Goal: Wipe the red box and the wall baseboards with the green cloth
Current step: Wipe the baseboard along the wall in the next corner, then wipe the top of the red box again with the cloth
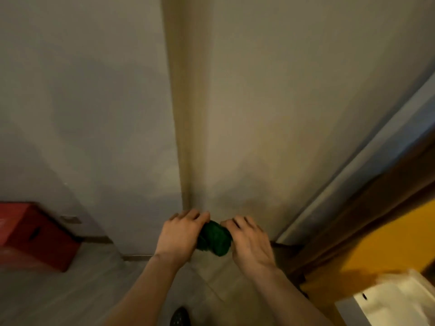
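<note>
Green cloth (213, 238), bunched into a wad, sits between both hands in front of the wall corner. Left hand (181, 231) and right hand (249, 241) each curl their fingers around one end. Red box (35, 234) stands on the floor, far left, beside the baseboard (96, 238).

Green cloth (214, 238): soft, fuzzy fabric, matt, bunched. Red box (35, 234): smooth card-like faces, slight sheen on top. Wall (94, 102): painted plaster, matt, smooth. Baseboard (97, 239): brown strip, seemingly wood. Door frame (367, 222): dark wood, satin. Floor (58, 290): pale, smooth, faintly glossy.
</note>
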